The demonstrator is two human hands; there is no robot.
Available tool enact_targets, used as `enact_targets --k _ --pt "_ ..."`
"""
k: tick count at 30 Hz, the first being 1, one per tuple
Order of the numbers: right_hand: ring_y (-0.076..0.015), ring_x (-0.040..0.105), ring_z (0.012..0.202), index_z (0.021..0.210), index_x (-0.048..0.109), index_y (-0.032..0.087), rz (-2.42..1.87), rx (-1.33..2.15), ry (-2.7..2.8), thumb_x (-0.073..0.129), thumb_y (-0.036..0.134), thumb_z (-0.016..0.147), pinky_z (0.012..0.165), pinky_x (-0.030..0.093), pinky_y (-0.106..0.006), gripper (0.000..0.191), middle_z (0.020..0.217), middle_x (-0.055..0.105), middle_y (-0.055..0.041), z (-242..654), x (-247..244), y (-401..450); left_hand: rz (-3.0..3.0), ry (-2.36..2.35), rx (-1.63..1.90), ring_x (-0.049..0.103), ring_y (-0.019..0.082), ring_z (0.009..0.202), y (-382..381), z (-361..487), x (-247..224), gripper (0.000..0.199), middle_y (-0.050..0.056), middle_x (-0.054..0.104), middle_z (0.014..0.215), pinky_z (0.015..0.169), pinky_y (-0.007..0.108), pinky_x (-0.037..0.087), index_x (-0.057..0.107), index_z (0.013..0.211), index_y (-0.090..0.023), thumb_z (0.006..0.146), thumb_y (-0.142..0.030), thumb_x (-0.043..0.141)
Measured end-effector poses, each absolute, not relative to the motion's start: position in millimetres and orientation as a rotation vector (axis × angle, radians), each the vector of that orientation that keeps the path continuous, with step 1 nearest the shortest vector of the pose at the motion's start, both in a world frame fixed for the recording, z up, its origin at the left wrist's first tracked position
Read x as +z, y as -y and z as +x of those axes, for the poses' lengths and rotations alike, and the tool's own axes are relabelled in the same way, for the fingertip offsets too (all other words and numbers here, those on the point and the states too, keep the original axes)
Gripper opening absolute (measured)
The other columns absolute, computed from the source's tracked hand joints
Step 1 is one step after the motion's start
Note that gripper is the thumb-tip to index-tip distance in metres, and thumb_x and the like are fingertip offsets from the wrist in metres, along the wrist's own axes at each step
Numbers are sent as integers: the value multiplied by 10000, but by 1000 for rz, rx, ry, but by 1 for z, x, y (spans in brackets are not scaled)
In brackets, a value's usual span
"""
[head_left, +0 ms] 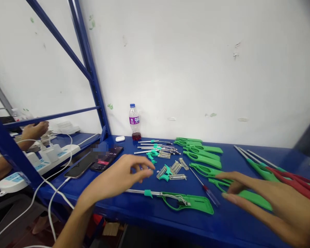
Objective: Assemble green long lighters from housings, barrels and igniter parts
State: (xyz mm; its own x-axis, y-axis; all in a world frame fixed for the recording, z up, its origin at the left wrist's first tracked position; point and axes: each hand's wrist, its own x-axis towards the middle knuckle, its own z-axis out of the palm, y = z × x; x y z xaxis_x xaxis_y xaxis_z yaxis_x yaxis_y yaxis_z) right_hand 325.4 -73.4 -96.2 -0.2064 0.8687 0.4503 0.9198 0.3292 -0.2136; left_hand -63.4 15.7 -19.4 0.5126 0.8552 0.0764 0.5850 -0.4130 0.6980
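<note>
My left hand [119, 176] hovers over the blue bench, fingers loosely curled and thumb apart, with nothing visible in it. Near its fingertips lie clear fuel tanks [177, 177] and teal triggers [164, 177]. Below them, a green lighter handle half [200, 204] holds a metal tube [155, 193] and white wires. My right hand [271, 199] has thumb and forefinger spread around an empty green handle half [255, 199]; whether it touches it I cannot tell. A screwdriver [208, 193] with a clear handle lies between the hands.
More green handle halves [204, 155] and metal tubes with wires [155, 147] lie at the back. Red and green lighters [284, 175] are at right. Phones [108, 159], a bottle [134, 122] and a power strip [64, 151] stand left. Another person's hand [35, 131] shows beyond the blue frame.
</note>
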Motion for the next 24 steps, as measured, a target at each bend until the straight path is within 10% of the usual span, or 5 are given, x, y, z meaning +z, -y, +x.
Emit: enact_targets --k 6,24 --pt "-330 695 1094 1337 653 348 -1563 239 2229 547 442 1093 904 577 -453 282 1196 737 -21 272 -71 44 2299 -1414 213 607 227 1298 -13 -102 -47 422 -84 652 1408 1100 328 465 594 1402 -506 992 -608 590" --pt "-323 650 1180 1336 632 237 -1573 17 2112 512 361 1058 1002 525 -476 327 1340 653 -86 314 -83 -7 2576 -1410 307 583 332 1339 -84 -80 -99 470 99 676 1319 1166 487 429 708 1283 -253 995 -501 431"
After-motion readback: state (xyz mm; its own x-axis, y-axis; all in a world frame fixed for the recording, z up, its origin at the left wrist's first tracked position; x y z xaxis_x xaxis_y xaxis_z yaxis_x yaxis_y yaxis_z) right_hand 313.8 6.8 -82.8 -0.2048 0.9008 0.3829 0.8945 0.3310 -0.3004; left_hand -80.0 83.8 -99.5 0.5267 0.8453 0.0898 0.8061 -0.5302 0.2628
